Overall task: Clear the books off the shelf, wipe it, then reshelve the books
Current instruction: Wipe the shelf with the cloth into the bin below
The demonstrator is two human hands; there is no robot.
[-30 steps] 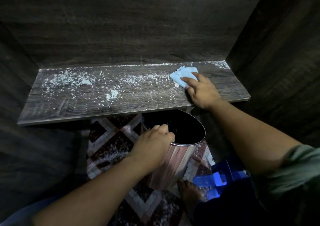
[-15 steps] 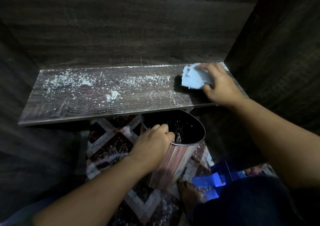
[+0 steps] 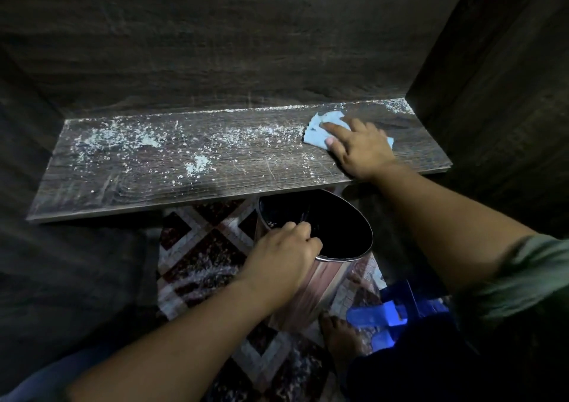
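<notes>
The dark wood-grain shelf board (image 3: 138, 192) spans the alcove from one dark wall to the other. White crumbs and dust (image 3: 197, 164) lie scattered over it, thickest toward the left rear corner. A small heap sits near the middle, a thin line runs along the rear edge, and a patch lies in the right rear corner.

A pale blue cloth (image 3: 317, 133) lies flat on the board near its right end, close to the rear edge. The right hand (image 3: 361, 152) presses down on it with fingers straight and spread. It grips nothing; the palm and fingers cover the cloth's right part, and a corner of cloth shows past the hand's far side. The wood around this hand shows plain grain.

Below the board's front edge, right of the middle, stands a round metal bin (image 3: 311, 291) with a black inside. It is tilted so that its open mouth sits just under that edge. The left hand (image 3: 280, 254) holds it by the rim on the left side, with fingers curled over the lip and into the opening. A few pale specks cling inside the bin, next to those fingers.

The bin rests on a red, white and dark diamond-patterned rug (image 3: 197, 247), which also carries white dust to the bin's left. A bare foot (image 3: 338, 334) is planted beside the bin's base, and a bright blue plastic object (image 3: 378, 315) sits just to its right — I cannot tell what it is. A grey-green sleeve (image 3: 523, 272) covers the right upper arm.
</notes>
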